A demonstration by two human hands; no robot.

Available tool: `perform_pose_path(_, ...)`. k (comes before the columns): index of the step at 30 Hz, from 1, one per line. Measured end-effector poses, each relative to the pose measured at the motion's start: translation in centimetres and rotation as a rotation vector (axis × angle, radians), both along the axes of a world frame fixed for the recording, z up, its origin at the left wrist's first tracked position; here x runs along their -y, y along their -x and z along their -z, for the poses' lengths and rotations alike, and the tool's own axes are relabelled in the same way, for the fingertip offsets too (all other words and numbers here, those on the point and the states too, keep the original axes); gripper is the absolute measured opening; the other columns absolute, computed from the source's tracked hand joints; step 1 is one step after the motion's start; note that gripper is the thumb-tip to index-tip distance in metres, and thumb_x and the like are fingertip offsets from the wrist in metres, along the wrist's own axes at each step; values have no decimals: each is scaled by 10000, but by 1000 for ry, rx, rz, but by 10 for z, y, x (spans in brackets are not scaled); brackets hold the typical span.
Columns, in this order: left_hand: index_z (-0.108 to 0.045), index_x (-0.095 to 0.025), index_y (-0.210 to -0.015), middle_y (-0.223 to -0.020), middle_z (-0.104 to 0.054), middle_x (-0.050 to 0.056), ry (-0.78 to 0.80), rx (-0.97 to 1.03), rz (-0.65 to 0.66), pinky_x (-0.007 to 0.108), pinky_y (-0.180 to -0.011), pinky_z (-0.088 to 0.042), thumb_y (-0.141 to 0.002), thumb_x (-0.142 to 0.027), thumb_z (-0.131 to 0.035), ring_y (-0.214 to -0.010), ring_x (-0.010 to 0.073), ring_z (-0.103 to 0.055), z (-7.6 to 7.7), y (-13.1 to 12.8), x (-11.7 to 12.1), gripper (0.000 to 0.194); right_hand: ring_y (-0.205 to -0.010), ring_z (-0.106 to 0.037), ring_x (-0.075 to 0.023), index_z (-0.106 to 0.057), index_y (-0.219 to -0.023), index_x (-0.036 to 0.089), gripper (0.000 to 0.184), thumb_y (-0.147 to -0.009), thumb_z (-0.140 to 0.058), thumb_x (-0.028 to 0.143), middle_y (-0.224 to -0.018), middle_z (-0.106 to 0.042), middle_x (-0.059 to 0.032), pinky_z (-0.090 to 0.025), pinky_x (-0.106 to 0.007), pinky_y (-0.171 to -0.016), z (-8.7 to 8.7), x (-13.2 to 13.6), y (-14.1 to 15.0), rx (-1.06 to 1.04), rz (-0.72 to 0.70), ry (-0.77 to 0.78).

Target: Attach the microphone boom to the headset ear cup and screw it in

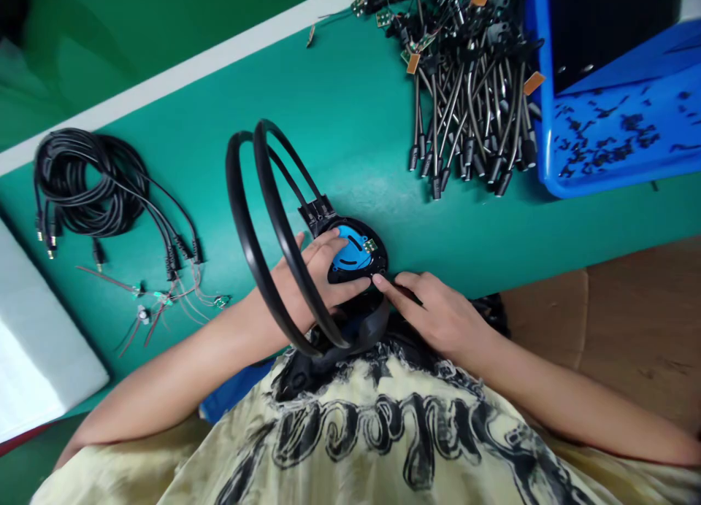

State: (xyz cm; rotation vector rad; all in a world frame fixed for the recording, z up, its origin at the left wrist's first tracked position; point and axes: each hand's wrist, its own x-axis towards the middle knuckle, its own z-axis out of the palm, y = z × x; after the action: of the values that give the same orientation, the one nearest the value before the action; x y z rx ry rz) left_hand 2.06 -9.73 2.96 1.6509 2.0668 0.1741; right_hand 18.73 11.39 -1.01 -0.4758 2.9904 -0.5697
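Observation:
A black headset (288, 242) with a double-band headband stands at the table's near edge, against my shirt. Its nearer ear cup lies open-side up, showing a blue round plate (350, 251) and a small green circuit board (371, 247). My left hand (323, 271) reaches through the headband and grips this cup, fingers over the blue plate and thumb along the lower rim. My right hand (432, 301) is at the cup's right lower edge, index fingertip touching the rim and other fingers curled. Its thumb is hidden, and whether it pinches anything small cannot be made out.
Coiled black cables (90, 184) with thin wires and small boards lie at left, beside a white panel (38, 330). Many black boom stalks (465, 118) are heaped at back right. A blue tray (548, 155) holds small black parts. Brown cardboard (618, 315) is at right.

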Motion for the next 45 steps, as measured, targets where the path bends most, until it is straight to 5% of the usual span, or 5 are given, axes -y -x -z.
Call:
perform_pose_path(9, -483, -383, -1358, -1504, -370, 124, -44, -13, 35, 637, -1072, -324, -951, -214, -474, -1422, 373, -296, -4, 1, 2, 440, -1014, -579, -229, -533, -1305, 13, 413, -905, -521, 113, -1123, -663, -131, -513, -335, -867, -9, -1, 6, -237, -43, -135)
perform_pose_path(14, -528, -371, -1309, -1456, -423, 146, -69, -42, 9, 662, -1012, -375, -933, -165, -486, -1385, 397, -356, -6, -4, -2, 430, -956, -597, -207, -560, -1255, 5, 369, -921, -509, 153, -1061, -680, -122, -507, -313, -754, 0, 3, 7, -346, -60, -216)
perform_pose_path(23, -457, -381, -1371, -1498, -357, 114, -14, -31, 37, 601, -1055, -366, -952, -329, -487, -1438, 359, -247, 3, 1, 4, 423, -960, -603, -218, -538, -1293, -11, 417, -894, -526, 109, -1074, -668, -143, -521, -347, -802, -4, -4, 16, -293, -132, -135)
perform_pose_path(30, -370, -381, -1438, -1333, -494, 171, -103, -163, 31, 590, -940, -457, -961, -303, -444, -1307, 388, -436, 1, -3, -8, 490, -1146, -561, -233, -519, -1346, 79, 449, -900, -548, 123, -1356, -556, -131, -509, -382, -960, 5, -9, -2, -233, -68, -45)
perform_pose_path(45, -377, -412, -1426, -1341, -473, 138, -24, -240, -21, 567, -965, -449, -918, -299, -546, -1300, 371, -432, -4, -12, -18, 548, -1031, -613, -244, -583, -1198, -24, 367, -911, -422, 137, -1160, -651, -219, -471, -363, -814, -1, 9, 1, -322, -30, -126)
